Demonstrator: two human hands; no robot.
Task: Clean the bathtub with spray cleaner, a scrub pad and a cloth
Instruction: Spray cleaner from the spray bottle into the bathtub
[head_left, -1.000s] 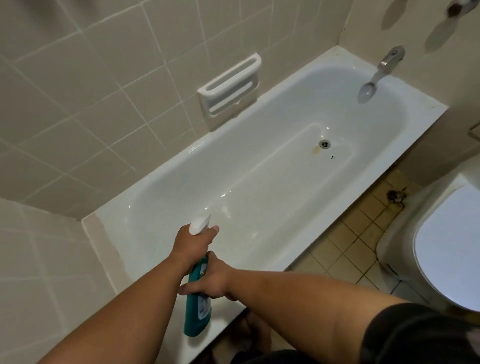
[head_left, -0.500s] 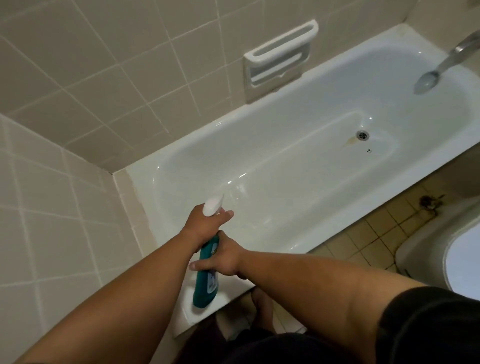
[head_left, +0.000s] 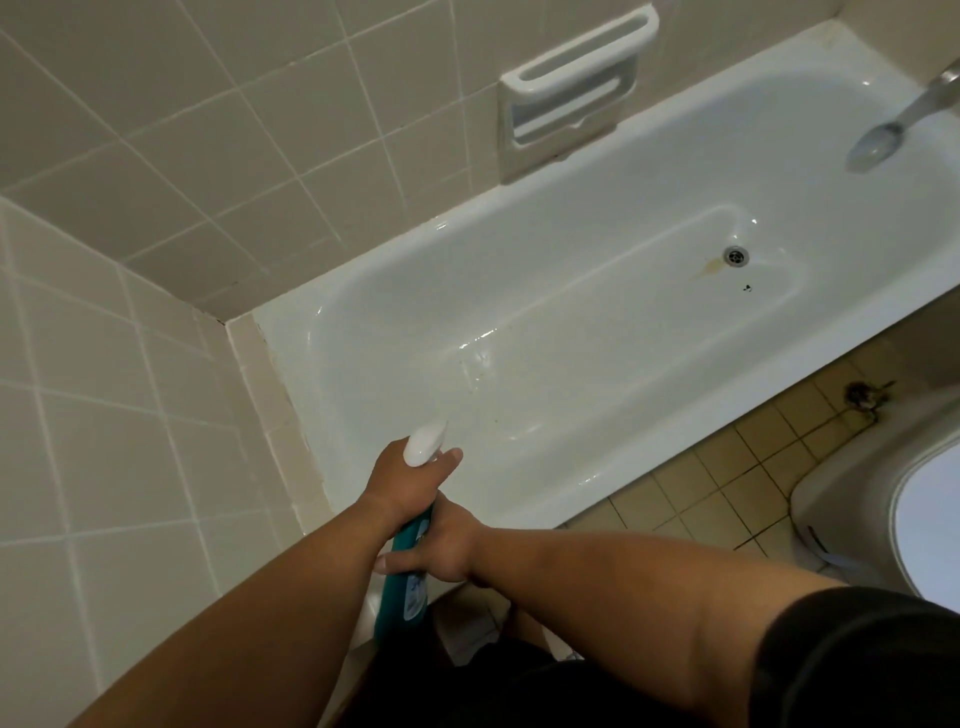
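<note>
A white bathtub (head_left: 810, 338) runs from lower left to upper right, with a drain (head_left: 735, 255) and a brownish stain beside it. I hold a teal spray bottle (head_left: 402, 587) with a white trigger head over the tub's near left end. My left hand (head_left: 410, 480) grips the neck just under the white head. My right hand (head_left: 441, 545) wraps round the teal body below it. The nozzle points into the tub. No scrub pad or cloth is in view.
A tiled wall stands behind and to the left of the tub, with a white recessed soap holder (head_left: 571, 88). A metal spout (head_left: 904, 119) hangs over the far right end. A white toilet (head_left: 893, 509) stands on the tiled floor at right.
My view has swung left and down, so the tub's left end and the left wall fill more of the frame. Both hands keep the same hold on the bottle.
</note>
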